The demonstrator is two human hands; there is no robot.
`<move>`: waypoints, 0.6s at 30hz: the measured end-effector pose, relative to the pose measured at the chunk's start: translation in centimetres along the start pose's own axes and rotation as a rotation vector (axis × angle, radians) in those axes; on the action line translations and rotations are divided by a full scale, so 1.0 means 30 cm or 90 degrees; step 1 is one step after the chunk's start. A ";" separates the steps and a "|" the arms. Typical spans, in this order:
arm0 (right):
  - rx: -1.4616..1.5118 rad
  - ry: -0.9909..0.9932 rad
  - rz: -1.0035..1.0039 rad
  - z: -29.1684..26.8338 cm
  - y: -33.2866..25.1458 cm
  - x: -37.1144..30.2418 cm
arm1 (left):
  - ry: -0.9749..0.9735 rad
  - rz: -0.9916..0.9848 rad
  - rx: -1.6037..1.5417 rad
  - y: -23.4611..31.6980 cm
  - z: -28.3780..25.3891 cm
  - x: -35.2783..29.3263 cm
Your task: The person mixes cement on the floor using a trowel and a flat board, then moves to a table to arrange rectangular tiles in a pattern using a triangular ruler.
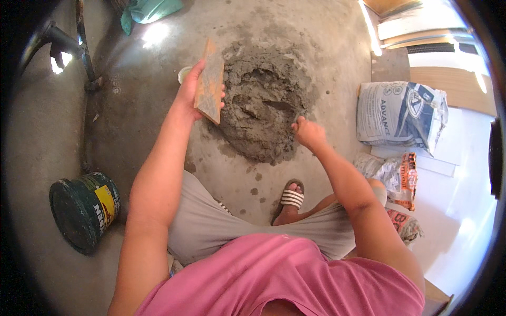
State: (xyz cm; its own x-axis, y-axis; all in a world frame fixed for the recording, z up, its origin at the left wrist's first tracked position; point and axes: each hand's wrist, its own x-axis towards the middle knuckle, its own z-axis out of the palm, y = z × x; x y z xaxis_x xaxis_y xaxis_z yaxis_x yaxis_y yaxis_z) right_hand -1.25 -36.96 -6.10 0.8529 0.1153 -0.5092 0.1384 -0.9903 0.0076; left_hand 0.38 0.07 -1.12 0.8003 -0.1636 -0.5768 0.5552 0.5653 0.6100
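My left hand (188, 94) is closed around a flat wooden board (210, 79), smeared with grey and tilted on edge at the left side of a mortar heap. The wet grey mortar (253, 134) lies spread on the floor in front of me, rough and hollowed in the middle. At its right edge my right hand (310, 132) is closed on a trowel, whose dark narrow blade (280, 105) rests in the mortar. Most of the trowel's handle is hidden by my fingers.
A dark green bucket (84, 210) sits at the left. To the right stand a large cement bag (398, 113) and smaller crumpled bags (387, 176). A pale round container (183, 73) is behind my left hand; a green plastic bag (153, 9) lies far left.
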 end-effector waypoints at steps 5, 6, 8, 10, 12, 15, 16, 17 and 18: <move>0.096 0.091 0.032 0.106 0.059 0.169 | 0.070 -0.041 0.005 -0.006 0.004 0.018; 0.107 0.093 0.010 0.119 0.034 0.185 | 0.061 -0.032 0.003 -0.005 -0.005 0.016; 0.122 0.052 -0.065 0.156 -0.004 0.182 | 0.040 -0.015 -0.001 -0.004 -0.016 0.020; 0.146 -0.028 -0.084 0.128 -0.106 0.079 | 0.036 -0.012 0.008 -0.001 -0.025 -0.011; 0.263 -0.094 -0.027 0.164 -0.108 0.064 | 0.041 -0.011 0.006 0.002 -0.034 -0.024; 0.457 -0.199 0.078 0.166 -0.077 0.028 | 0.042 -0.017 -0.001 -0.003 -0.038 -0.015; 0.474 -0.212 0.075 0.168 -0.062 0.036 | 0.031 -0.015 0.003 -0.006 -0.030 -0.013; 0.491 -0.225 0.072 0.174 -0.054 0.047 | 0.020 -0.013 0.007 -0.006 -0.024 -0.012; 0.514 -0.232 0.056 0.175 -0.074 0.069 | 0.038 -0.020 -0.001 -0.011 -0.024 -0.005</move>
State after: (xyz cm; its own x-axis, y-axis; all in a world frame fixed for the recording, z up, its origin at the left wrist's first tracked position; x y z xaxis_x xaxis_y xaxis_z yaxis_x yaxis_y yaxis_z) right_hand -2.44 -34.93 -11.68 0.6117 0.1404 -0.7785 -0.4344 -0.7628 -0.4789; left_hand -0.09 0.48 -1.63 0.7682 -0.1330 -0.6263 0.5789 0.5620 0.5908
